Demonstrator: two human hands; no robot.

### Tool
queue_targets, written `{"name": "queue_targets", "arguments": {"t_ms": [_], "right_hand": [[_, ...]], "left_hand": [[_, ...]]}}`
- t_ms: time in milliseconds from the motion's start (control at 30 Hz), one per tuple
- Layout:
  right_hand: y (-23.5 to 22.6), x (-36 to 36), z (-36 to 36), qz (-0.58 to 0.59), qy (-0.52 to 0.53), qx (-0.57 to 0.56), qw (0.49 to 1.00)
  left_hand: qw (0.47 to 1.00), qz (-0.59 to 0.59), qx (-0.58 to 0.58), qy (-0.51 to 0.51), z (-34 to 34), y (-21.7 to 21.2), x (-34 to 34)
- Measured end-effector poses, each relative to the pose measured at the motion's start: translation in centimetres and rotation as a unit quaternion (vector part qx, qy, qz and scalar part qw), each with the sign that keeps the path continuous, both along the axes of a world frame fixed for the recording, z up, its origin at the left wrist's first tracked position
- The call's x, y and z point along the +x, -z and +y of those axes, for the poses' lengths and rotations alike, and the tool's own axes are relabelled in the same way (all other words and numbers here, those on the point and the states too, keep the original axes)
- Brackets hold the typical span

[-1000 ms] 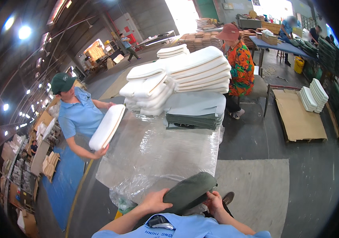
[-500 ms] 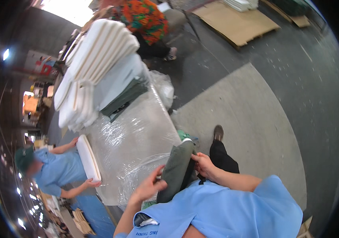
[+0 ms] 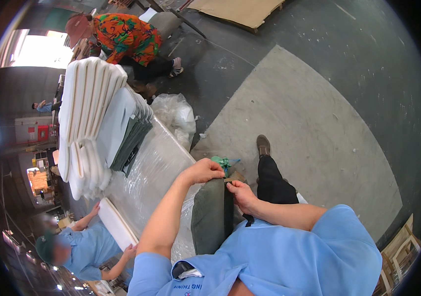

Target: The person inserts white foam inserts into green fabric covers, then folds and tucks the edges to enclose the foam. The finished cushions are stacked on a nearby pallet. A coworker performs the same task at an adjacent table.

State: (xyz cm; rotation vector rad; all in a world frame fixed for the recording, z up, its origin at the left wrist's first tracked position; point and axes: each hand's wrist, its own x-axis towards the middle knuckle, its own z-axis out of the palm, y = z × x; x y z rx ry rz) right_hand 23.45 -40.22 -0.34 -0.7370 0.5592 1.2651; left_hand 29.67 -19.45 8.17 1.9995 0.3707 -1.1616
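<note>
Hands, two of them: left hand (image 3: 204, 171) and right hand (image 3: 242, 193) both closed around the top end of one dark green cushion cover (image 3: 213, 217), held against the edge of the plastic-wrapped worktop (image 3: 146, 172). One white foam stack (image 3: 84, 106) sits further along, two other people nearby.

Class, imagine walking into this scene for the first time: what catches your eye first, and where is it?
Probably the dark green cushion cover at bottom centre, gripped at its far end by the left hand and right hand. Next, the tall stack of white foam pads on the plastic-wrapped table, upper left.
</note>
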Motion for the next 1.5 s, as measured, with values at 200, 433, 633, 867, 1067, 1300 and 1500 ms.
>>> {"name": "queue_targets", "arguments": {"t_ms": [200, 433, 633, 867, 1067, 1300, 1500], "right_hand": [[1.2, 0.0, 0.9, -0.014, 0.063, 0.000, 0.998], [1.9, 0.0, 1.1, -0.042, 0.035, -0.014, 0.998], [1.0, 1.1, 2.0, 0.030, 0.051, -0.054, 0.997], [0.7, 3.5, 0.2, 0.124, 0.101, -0.088, 0.983], [4.3, 3.8, 0.6, 0.092, 0.077, -0.168, 0.978], [7.3, 4.8, 2.4, 0.052, -0.006, -0.218, 0.975], [12.3, 4.1, 4.0, 0.012, -0.125, -0.210, 0.969]], "left_hand": [[0.980, 0.105, 0.025, 0.170, -0.7, 0.3, 3.4], [0.972, 0.137, 0.083, 0.170, -2.3, 2.3, 3.8], [0.970, 0.179, -0.087, -0.138, -0.4, 4.6, 0.7], [0.961, 0.112, -0.154, -0.198, -4.7, 7.0, 0.5], [0.973, -0.040, -0.090, -0.211, -5.5, 8.0, -1.1], [0.921, -0.118, -0.036, -0.369, -5.5, 10.6, -4.2], [0.895, -0.160, 0.083, -0.407, -6.5, 11.1, -5.3]]}}
